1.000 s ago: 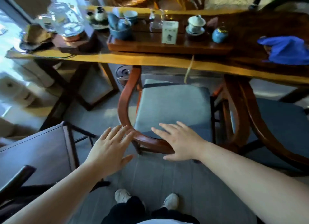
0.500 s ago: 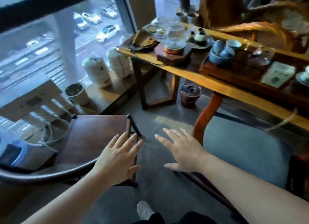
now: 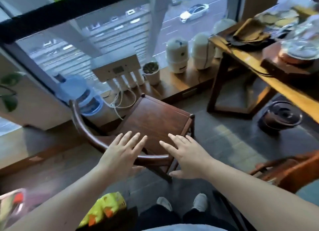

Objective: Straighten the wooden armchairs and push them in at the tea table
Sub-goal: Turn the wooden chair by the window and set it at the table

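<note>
Both grips are released: my left hand (image 3: 120,155) and my right hand (image 3: 188,156) are spread flat, palms down, fingers splayed, holding nothing. From this angle I cannot tell whether they touch anything. They lie over the curved back rail (image 3: 96,141) of a dark wooden armchair (image 3: 155,120), the left above the bend of the rail, the right above its near end and the rear corner of the seat.

I count two armchairs. The one under my hands has a flat, bare, reddish-brown wooden seat with small knobs at its front corners and a thin, rounded horseshoe rail. It stands well apart from the tea surface (image 3: 255,63), turned at an angle toward the window ledge (image 3: 179,86). The second armchair (image 3: 293,168) shows only as an orange-brown curved arm at the right edge, beside a strip of grey cushion.

The tea surface is a thick slab with a pale yellow edge on dark square-section legs, and it carries blurred tea ware. On the floor below it sits one round dark metal pot (image 3: 279,117) with a hoop handle.

On the ledge I count two white cylindrical canisters (image 3: 177,58), one small potted plant (image 3: 151,72), one white filter unit (image 3: 119,72) with hanging tubes, and one pale blue water jug (image 3: 81,94).
</note>
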A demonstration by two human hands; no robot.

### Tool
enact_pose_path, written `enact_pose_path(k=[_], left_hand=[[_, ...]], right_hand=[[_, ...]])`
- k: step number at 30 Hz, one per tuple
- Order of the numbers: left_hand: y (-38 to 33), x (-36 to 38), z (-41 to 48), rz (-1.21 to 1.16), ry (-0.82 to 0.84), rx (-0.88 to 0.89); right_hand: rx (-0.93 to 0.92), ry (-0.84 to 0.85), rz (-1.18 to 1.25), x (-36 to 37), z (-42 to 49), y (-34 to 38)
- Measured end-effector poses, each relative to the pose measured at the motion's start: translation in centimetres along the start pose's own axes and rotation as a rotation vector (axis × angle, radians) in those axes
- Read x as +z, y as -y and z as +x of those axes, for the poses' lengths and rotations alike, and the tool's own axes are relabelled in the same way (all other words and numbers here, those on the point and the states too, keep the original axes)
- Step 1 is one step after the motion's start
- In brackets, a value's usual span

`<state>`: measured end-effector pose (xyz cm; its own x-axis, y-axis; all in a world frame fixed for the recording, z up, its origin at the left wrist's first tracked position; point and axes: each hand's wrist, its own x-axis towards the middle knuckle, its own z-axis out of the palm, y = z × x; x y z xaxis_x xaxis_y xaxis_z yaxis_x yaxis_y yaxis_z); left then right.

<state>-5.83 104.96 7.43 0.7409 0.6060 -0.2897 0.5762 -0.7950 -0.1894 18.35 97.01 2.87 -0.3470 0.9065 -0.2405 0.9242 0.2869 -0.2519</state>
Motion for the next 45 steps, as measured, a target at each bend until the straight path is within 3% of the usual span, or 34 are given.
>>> enact_pose_path(k=[5,11,16,22,27,36,45], left_hand=[[5.0,1.9,-1.5,0.042,0.101,-0.087],[9.5,5.3,-1.6,0.08,0.205,-0.072],[13.1,8.5,-0.8,0.076,0.362,0.004],[15.3,11.7,0.6,-0.084,0.159,0.215],[15.9,12.4,1.0,-0.109,0.09,0.289],[13.2,10.2,1.4,-0.074,-0.026,0.249],[0.9,5.4,5.0,-0.077,0.138,0.327]], right_hand=[[-0.116,0.062,-0.013,-0.5,5.0,2.1],[-0.166,0.16,-0.047,0.6,8.9,4.9],[-0.032,0.363,0.09,2.3,11.3,6.2],[0.03,0.507,0.139,1.5,12.0,6.5],[0.033,0.564,0.232,0.4,12.2,6.3],[0.09,0.485,0.192,0.5,9.9,5.3],[0.25,0.529,0.135,0.4,-1.2,-1.0]])
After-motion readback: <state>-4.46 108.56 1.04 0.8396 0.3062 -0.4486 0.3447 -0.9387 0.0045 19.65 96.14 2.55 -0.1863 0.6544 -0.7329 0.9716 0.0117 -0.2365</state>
